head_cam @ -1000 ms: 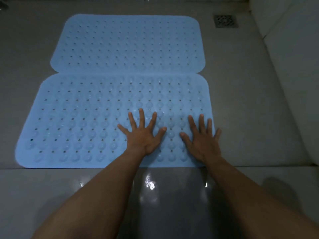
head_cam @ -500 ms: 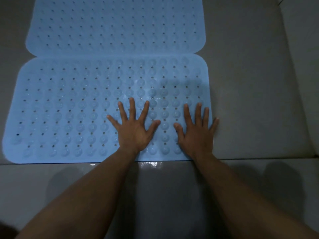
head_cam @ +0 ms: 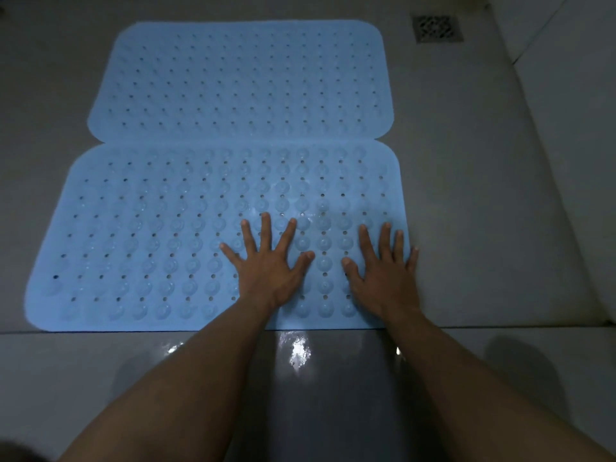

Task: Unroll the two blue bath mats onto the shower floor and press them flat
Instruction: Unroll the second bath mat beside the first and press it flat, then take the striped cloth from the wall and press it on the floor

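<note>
Two blue bath mats with rows of holes and round bumps lie unrolled side by side on the grey shower floor. The far mat [head_cam: 240, 81] touches the near mat [head_cam: 160, 235] along their long edges. My left hand [head_cam: 268, 265] rests palm down with fingers spread on the near mat's right half. My right hand [head_cam: 383, 271] lies flat beside it at the mat's right end, its little finger reaching over the mat's edge. Neither hand holds anything.
A square metal floor drain [head_cam: 436, 28] sits at the far right of the shower floor [head_cam: 466, 195]. A light tiled wall [head_cam: 566, 95] rises along the right. A glossy wet step [head_cam: 300, 378] runs along the near mat's front edge, under my forearms.
The view dipped down and came back up, so the drain is in sight again. Both hands stay flat on the near mat's right end in about the same spot.
</note>
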A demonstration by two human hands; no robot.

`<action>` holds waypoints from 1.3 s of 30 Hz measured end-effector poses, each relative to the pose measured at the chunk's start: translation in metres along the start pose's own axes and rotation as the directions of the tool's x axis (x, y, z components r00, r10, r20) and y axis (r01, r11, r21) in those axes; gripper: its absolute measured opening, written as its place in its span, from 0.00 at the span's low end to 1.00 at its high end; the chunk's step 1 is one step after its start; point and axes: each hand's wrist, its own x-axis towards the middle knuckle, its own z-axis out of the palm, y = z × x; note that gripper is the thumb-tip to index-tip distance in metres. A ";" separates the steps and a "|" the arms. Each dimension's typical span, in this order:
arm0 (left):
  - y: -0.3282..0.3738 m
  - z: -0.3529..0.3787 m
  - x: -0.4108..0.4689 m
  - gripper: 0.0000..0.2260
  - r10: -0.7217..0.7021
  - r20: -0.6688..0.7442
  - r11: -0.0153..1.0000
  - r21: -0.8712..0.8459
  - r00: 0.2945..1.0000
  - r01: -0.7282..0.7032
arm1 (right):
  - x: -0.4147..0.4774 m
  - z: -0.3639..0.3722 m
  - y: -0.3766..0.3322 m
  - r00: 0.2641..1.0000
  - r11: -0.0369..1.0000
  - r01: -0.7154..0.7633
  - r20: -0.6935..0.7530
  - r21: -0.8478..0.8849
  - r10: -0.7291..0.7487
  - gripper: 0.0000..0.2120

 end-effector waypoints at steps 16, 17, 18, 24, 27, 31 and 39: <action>0.024 -0.307 -0.086 0.29 0.122 0.094 0.990 -0.081 0.988 -0.114 | -0.072 -0.315 -0.054 0.997 1.000 -0.008 0.079 0.020 0.006 0.34; 0.030 -0.334 -0.094 0.28 0.131 0.085 0.988 -0.088 0.988 -0.123 | -0.078 -0.344 -0.061 0.998 1.000 0.005 0.069 0.024 -0.007 0.33; 0.036 -0.362 -0.103 0.28 0.139 0.078 0.987 -0.094 0.987 -0.132 | -0.085 -0.373 -0.066 0.998 0.999 0.016 0.062 0.032 -0.018 0.33; 0.082 -0.544 -0.157 0.27 0.164 0.029 0.982 -0.102 0.986 -0.160 | -0.142 -0.554 -0.088 0.999 0.997 0.037 0.015 0.074 -0.039 0.34; 0.108 -0.639 -0.177 0.27 0.184 -0.026 0.977 -0.102 0.983 -0.186 | -0.167 -0.654 -0.089 0.999 0.996 0.037 -0.033 0.082 -0.035 0.34; 0.143 -0.762 -0.190 0.28 0.212 -0.114 0.967 -0.116 0.971 -0.225 | -0.191 -0.784 -0.092 0.993 0.994 0.034 -0.118 0.104 -0.022 0.35; 0.197 -0.951 -0.166 0.29 0.346 -0.259 0.926 -0.061 0.902 -0.373 | -0.197 -0.963 -0.117 0.976 0.995 -0.025 -0.214 0.098 0.046 0.34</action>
